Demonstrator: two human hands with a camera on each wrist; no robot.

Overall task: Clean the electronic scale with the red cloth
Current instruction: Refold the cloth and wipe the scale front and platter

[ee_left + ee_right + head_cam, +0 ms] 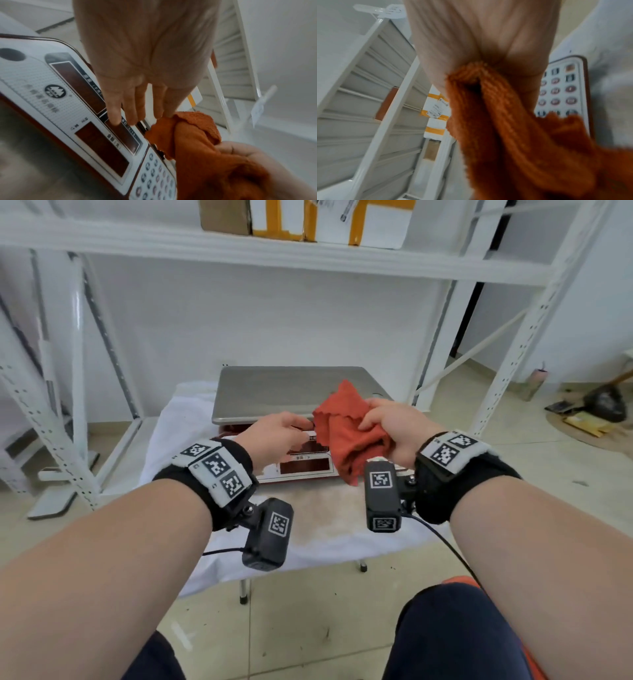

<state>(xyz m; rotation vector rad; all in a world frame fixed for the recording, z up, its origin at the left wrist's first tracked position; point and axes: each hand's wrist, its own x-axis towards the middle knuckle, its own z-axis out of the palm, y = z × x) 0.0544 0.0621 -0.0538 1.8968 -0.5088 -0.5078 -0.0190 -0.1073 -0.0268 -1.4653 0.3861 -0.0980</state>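
Observation:
The electronic scale (274, 392) has a steel platter and a white and red front panel (72, 108) with a keypad (563, 92). It stands on a small table draped in white cloth (178, 433). The crumpled red cloth (349, 436) hangs above the scale's front right part, over the panel. My right hand (376, 422) grips it in a bunch (505, 121). My left hand (306, 428) reaches in from the left, its fingers nearly straight. Thumb and index finger pinch the cloth's (193, 135) left edge. The other left fingertips (116, 116) hover over the display.
A white metal rack (308, 254) surrounds the table, with cardboard boxes (308, 220) on the shelf above. Its slanted uprights (44, 419) stand to both sides. Rubbish and a dark bag (603, 405) lie on the tiled floor at the right. My knees (455, 628) are below.

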